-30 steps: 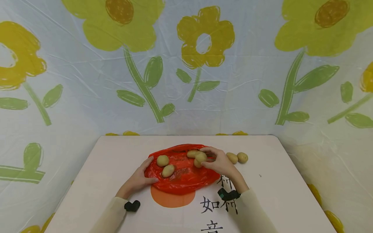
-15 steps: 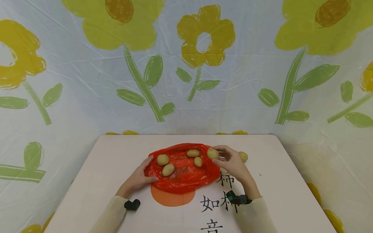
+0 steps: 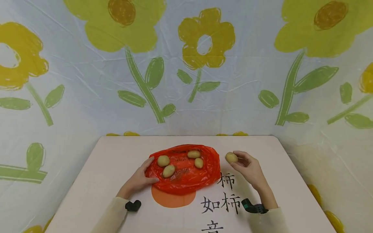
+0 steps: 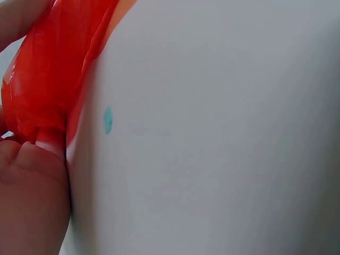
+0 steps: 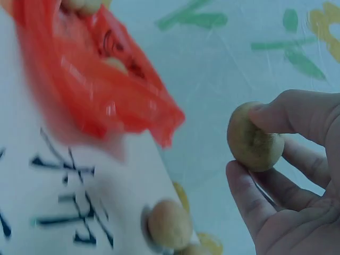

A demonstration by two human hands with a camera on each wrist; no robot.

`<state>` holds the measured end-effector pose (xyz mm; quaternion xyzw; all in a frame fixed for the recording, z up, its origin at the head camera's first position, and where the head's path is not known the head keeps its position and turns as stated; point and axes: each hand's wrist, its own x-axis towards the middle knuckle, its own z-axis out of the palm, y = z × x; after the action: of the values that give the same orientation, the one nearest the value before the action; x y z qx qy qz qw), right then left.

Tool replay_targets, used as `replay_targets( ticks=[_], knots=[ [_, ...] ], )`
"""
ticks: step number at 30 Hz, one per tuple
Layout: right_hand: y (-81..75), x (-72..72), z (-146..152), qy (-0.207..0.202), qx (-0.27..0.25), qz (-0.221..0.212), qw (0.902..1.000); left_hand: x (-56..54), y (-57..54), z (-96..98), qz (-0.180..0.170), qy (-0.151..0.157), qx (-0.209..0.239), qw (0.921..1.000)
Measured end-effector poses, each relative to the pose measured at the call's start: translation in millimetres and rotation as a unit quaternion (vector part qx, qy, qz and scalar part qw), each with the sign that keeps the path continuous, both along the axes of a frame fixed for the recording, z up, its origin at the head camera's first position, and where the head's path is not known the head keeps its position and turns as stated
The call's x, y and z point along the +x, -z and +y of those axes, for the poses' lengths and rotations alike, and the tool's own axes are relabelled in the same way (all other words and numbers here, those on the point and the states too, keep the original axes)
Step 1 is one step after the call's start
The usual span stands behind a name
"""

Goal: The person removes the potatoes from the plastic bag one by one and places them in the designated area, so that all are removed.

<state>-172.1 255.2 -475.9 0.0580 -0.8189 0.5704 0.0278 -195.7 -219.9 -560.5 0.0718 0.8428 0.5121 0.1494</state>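
Held potato: round tan potato (image 5: 254, 143), right of the bag and apart from it, toward the worktop's far edge.
Right hand: right hand (image 3: 249, 165) half-curled, potato pinched between thumb and fingertips.
Bag: crumpled red plastic bag (image 3: 186, 179), spread wide, left of centre toward the far edge.
Left hand: left hand (image 3: 140, 178) with thumb and fingers parted, curled round the bag's left end.
Potatoes in bag: four tan oval potatoes (image 3: 163, 161), a pair left, a pair right.
Loose potatoes: two tan potatoes (image 5: 170, 224) by the worktop's far edge, right wrist view.
Worktop: white rounded-corner worktop (image 3: 116, 158), orange disc print (image 3: 174, 201) partly under bag.
Backdrop: white yellow-flowered cloth (image 3: 233, 106).
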Motion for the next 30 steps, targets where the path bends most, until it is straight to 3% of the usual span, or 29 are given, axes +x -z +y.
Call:
replay_targets(
  ticks=[11, 25, 30],
  knots=[
    [4.5, 4.6, 41, 0.042, -0.004, 0.011, 0.9991, -4.4, -1.1, -0.6, -0.001, 0.0, -0.001, 1.0],
    [6.2, 1.1, 88, 0.08, 0.088, 0.037, 0.9923, -1.6, 0.9, -0.8, -0.012, -0.004, 0.0, 0.9999],
    [9.4, -3.2, 98, 0.086, 0.098, 0.045, 0.9905, 0.3, 0.6, -0.2, -0.011, -0.007, 0.007, 0.9999]
  ],
)
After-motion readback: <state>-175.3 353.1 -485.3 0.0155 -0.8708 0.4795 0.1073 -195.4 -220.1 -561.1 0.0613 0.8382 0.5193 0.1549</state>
